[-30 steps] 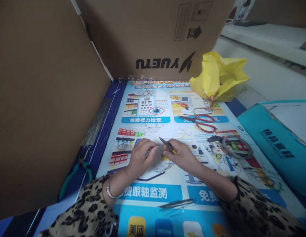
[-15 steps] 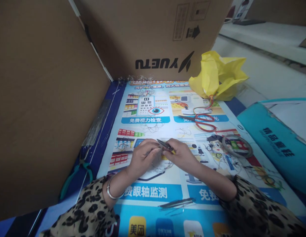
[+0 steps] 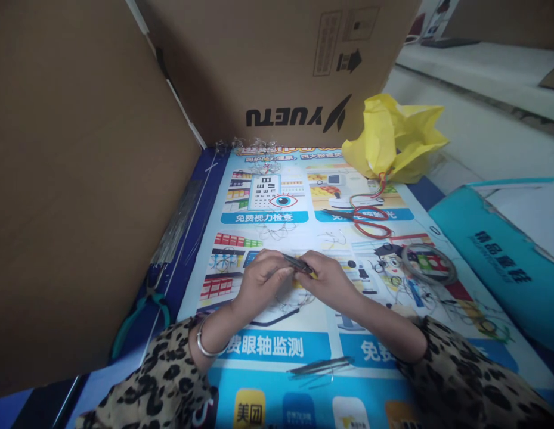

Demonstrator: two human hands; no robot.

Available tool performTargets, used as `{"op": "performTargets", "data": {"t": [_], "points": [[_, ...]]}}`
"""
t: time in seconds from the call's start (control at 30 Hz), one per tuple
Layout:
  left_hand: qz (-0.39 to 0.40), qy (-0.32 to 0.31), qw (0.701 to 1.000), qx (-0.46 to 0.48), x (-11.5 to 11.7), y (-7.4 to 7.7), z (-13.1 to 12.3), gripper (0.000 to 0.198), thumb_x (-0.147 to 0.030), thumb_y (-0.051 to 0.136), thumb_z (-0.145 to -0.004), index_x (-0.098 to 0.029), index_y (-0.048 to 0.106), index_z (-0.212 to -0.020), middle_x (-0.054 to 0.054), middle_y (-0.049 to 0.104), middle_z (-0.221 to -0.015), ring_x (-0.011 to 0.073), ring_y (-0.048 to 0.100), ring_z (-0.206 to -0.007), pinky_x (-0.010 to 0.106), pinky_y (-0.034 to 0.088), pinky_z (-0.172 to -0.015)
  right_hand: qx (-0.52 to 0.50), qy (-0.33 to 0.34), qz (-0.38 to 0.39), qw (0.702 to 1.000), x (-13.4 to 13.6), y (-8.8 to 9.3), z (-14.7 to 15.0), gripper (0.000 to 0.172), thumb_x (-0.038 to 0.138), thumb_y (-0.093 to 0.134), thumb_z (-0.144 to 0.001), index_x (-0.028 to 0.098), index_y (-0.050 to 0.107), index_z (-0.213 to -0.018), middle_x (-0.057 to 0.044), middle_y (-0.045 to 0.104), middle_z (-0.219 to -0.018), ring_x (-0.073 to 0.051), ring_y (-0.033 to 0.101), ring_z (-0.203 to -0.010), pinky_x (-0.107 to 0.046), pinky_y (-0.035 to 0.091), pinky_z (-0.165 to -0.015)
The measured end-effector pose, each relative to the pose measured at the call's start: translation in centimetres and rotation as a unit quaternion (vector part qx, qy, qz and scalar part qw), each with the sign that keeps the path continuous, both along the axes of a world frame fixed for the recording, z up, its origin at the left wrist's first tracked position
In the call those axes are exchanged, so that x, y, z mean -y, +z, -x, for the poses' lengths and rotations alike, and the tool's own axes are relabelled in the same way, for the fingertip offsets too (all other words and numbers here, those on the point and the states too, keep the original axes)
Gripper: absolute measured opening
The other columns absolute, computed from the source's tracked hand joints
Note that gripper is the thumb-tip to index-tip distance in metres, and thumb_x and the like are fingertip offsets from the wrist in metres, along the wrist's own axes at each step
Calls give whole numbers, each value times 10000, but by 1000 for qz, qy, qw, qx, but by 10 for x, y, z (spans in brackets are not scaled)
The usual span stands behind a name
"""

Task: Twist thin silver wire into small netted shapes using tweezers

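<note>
In the middle of the head view my right hand (image 3: 325, 277) is closed round small pliers (image 3: 299, 264). Their dark jaws point left and a bit of yellow handle shows by the fingers. My left hand (image 3: 263, 277) pinches close to the jaw tips; a thin bent wire (image 3: 292, 305) shows just below both hands and seems to run up into the left fingers. The exact spot where jaws and wire meet is hidden. A bundle of dark straight wires (image 3: 321, 366) lies nearer my body.
Red-handled scissors (image 3: 370, 221), a grey wire coil (image 3: 429, 264) and wire scraps lie on the printed sheet. Teal-handled pliers (image 3: 145, 310) and straight wires (image 3: 176, 229) sit left, beside cardboard (image 3: 80, 179). A yellow bag (image 3: 388, 137) and teal box (image 3: 495, 262) stand right.
The pliers have tilted slightly in my right hand, and their jaws look lower and closer to my left fingers. Both hands stay almost in place.
</note>
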State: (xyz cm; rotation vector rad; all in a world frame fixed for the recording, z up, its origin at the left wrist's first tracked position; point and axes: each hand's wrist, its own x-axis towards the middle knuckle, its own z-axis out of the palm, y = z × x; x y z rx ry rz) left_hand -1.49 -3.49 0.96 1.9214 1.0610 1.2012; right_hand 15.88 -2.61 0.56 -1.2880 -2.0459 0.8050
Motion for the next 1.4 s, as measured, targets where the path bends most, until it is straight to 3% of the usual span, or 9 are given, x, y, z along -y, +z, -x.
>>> {"op": "performTargets", "data": {"t": [0.13, 0.37, 0.7, 0.87, 1.4], "points": [[51, 39, 998, -10, 1, 2, 1, 98, -208, 536, -830, -173, 612, -780, 27, 621, -772, 148, 571, -760, 277, 455, -706, -16, 16, 2, 1000, 0, -2, -2, 68, 158, 517, -751, 201, 512, -699, 16, 516, -699, -137, 522, -697, -251, 380, -626], [99, 34, 992, -65, -1, 7, 3, 95, -159, 508, -785, -168, 603, -784, -10, 619, -722, 129, 565, -690, 231, 434, -634, -8, 42, 3, 999, 1, 0, -3, 90, 127, 508, -751, 192, 565, -726, 2, 533, -711, -151, 531, -731, -262, 387, -647], [-58, 96, 979, -169, -2, -1, 4, 108, -123, 506, -722, -175, 574, -656, 5, 582, -622, 154, 535, -645, 272, 411, -627, -8, 54, -9, 998, 0, -2, -3, 135, 111, 523, -745, 190, 622, -791, -3, 552, -710, -153, 535, -739, -263, 396, -654], [-145, 82, 963, -212, -1, 0, 2, 126, -144, 484, -744, -174, 550, -641, 18, 548, -575, 170, 507, -613, 295, 388, -610, -13, 62, -31, 998, 1, -4, -2, 162, 113, 526, -748, 197, 638, -831, -17, 577, -741, -161, 542, -762, -273, 408, -679], [-98, 71, 977, -178, 2, -2, 1, 133, -171, 453, -777, -179, 494, -650, 21, 526, -598, 172, 493, -638, 284, 393, -595, 19, 40, -13, 999, 3, -4, -1, 95, 120, 520, -748, 188, 584, -764, -4, 564, -718, -153, 527, -748, -260, 385, -664]]}}
